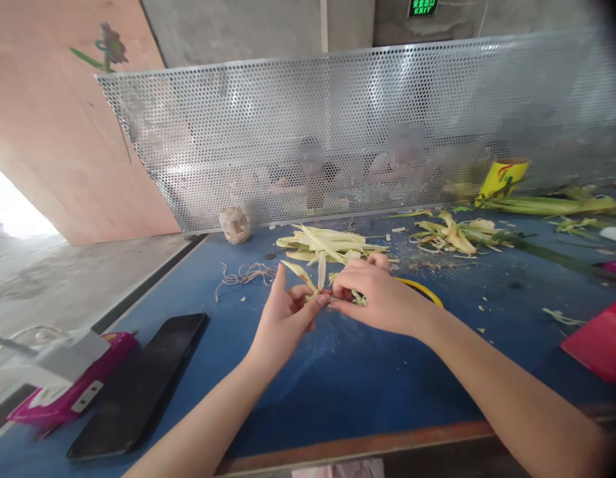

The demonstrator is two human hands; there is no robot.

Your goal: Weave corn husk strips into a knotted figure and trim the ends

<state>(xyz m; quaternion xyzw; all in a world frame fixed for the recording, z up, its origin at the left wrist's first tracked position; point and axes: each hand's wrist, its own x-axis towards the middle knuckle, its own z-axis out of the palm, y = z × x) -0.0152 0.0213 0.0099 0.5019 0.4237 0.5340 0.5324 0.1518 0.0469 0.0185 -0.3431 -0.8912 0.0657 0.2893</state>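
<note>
Above the blue tabletop (332, 398) my two hands meet. My left hand (285, 315) pinches pale green strips of corn husk (321, 271) between thumb and fingers, with two leaf ends standing up from the grip. Against it, my right hand (368, 292) has its fingers closed on the lower end of the same husk, and greenish shreds show beneath its fingers. Just behind the hands lies a pile of flat husk leaves (328, 242). A yellow band (422, 290) curves out from behind my right wrist. Thin brownish strings (245, 275) lie left of my left hand.
At left, a black phone (141, 385) lies beside a magenta power strip (83, 378) with a white charger. A ball of twine (235, 224) stands by the perforated metal screen (268, 146). More husks (452, 234), a yellow can (504, 178) and a red box (599, 338) are at right. People sit beyond the screen.
</note>
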